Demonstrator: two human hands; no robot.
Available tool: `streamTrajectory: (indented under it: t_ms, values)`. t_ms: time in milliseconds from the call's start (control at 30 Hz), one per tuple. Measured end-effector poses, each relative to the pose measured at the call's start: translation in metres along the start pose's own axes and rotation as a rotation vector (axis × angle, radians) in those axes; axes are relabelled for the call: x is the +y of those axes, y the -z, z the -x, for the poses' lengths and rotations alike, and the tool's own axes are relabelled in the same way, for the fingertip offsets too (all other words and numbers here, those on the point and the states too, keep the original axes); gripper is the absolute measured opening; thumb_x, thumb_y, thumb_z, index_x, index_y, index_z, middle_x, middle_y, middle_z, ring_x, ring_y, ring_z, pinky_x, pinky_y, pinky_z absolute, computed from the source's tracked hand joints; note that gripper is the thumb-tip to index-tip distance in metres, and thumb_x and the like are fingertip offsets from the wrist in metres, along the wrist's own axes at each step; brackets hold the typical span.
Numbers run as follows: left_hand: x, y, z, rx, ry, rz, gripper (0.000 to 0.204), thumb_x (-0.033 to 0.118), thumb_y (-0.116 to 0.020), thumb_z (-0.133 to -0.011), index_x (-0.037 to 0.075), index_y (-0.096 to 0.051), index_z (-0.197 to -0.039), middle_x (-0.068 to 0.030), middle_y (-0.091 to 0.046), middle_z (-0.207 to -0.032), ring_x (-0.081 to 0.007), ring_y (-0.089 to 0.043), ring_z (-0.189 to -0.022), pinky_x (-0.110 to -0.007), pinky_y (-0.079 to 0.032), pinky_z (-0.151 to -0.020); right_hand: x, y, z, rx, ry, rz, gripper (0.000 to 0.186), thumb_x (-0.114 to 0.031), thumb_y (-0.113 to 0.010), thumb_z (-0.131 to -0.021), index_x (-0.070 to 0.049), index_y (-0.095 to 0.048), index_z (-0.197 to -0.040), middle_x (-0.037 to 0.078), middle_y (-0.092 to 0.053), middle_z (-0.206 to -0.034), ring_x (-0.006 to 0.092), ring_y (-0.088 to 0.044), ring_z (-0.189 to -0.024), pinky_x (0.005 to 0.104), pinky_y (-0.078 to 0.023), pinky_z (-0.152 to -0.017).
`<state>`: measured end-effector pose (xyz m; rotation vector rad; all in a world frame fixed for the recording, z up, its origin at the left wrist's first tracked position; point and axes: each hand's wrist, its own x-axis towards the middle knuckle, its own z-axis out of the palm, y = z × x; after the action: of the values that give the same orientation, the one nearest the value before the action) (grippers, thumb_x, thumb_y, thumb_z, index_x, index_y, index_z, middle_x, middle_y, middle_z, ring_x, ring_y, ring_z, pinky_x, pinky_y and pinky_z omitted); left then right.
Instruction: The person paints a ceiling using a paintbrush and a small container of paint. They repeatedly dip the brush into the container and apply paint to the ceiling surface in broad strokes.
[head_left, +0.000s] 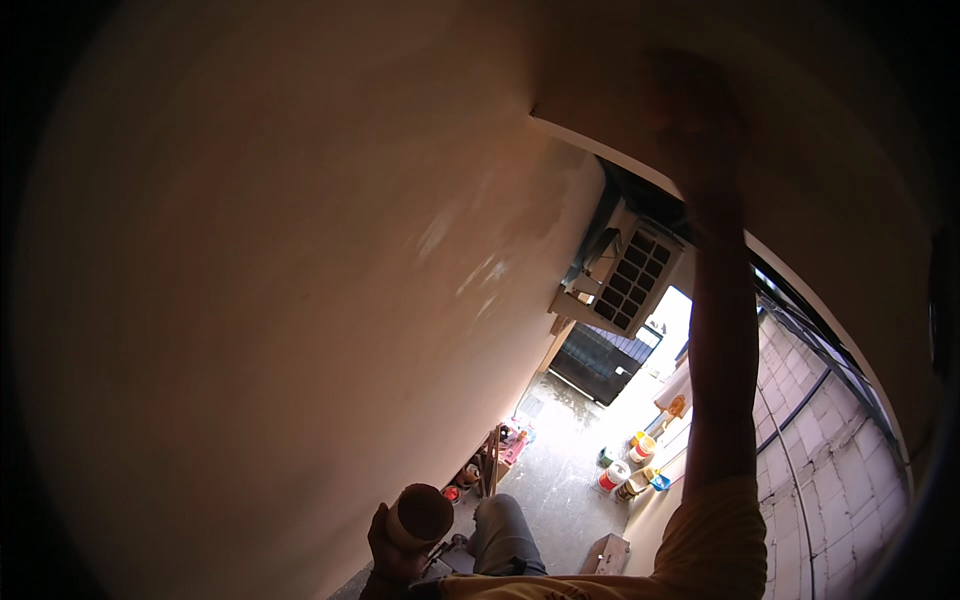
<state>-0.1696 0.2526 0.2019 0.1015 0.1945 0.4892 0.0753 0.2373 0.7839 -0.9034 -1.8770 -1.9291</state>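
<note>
Hand (690,120) against shadowed plaster wall (280,300)

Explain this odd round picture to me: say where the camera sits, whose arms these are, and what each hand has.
The picture comes from a wide fisheye camera worn on a person's head, so straight edges bend and the corners go black. There is no machine, only a person's two bare hands.

The right hand is raised high, arm in a yellow sleeve, and rests against the underside of a pale overhang at the top of a smooth wall. It is dark and blurred, so I cannot tell whether it holds a tool.

The left hand is low by the wall and grips a small round container.

An outdoor air-conditioner unit is mounted on the wall. Far below lies a concrete yard with coloured buckets, so the person seems to be standing high up.
</note>
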Motion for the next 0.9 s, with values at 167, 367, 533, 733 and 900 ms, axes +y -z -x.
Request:
streamTrajectory:
  t_ms: [167, 367, 533, 733, 900]
  values:
    - [-0.001, -0.006, 0.004, -0.004, -0.01, 0.05, 0.055, 0.061, -0.053, -0.091, 0.023, -0.059, -0.13, -0.0034, -0.065, -0.124, -0.0246, -0.063, -0.114, -0.045, -0.054, -0.083, -0.047, -0.03, 0.036, -0.514, -0.068, 0.453, 0.035, -0.017, -0.075, -0.076, -0.011, -0.064, -0.109, 0.008, -0.065, -0.101, 0.0265, -0.064, -0.102, 0.0361, -0.058, -0.083]
    - [-0.001, -0.005, 0.01, 0.02, -0.011, 0.032, 0.058, 0.063, -0.053, -0.09, 0.022, -0.058, -0.131, -0.0042, -0.065, -0.125, -0.0249, -0.063, -0.115, -0.045, -0.054, -0.084, -0.097, -0.016, 0.085, -0.473, 0.081, 0.357, 0.037, -0.019, -0.071, -0.074, -0.007, -0.063, -0.108, 0.01, -0.062, -0.106, 0.0275, -0.063, -0.102, 0.0391, -0.06, -0.068]
    - [0.002, 0.003, 0.005, 0.007, -0.014, 0.005, 0.058, 0.064, -0.051, -0.09, 0.023, -0.058, -0.131, -0.004, -0.064, -0.127, -0.0254, -0.062, -0.117, -0.047, -0.053, -0.086, -0.058, -0.015, 0.035, -0.14, 0.151, 0.494, 0.029, -0.019, -0.066, -0.078, -0.013, -0.065, -0.107, 0.007, -0.063, -0.1, 0.0239, -0.063, -0.101, 0.0342, -0.058, -0.073]
    - [0.0, -0.006, 0.009, 0.0, -0.003, -0.001, 0.057, 0.062, -0.051, -0.092, 0.023, -0.058, -0.132, -0.0042, -0.063, -0.13, -0.0266, -0.06, -0.12, -0.049, -0.053, -0.088, -0.035, -0.04, 0.043, -0.373, 0.117, 0.445, 0.021, -0.016, -0.062, -0.082, -0.013, -0.065, -0.103, 0.008, -0.062, -0.099, 0.0277, -0.061, -0.105, 0.0349, -0.06, -0.07]
    - [-0.005, -0.006, 0.008, -0.075, 0.012, 0.015, 0.056, 0.061, -0.05, -0.093, 0.022, -0.057, -0.133, -0.0051, -0.062, -0.13, -0.027, -0.059, -0.12, -0.051, -0.052, -0.09, -0.075, -0.02, 0.053, -0.387, 0.069, 0.369, 0.02, -0.021, -0.06, -0.087, -0.01, -0.063, -0.103, 0.008, -0.062, -0.112, 0.0273, -0.063, -0.103, 0.0354, -0.06, -0.077]
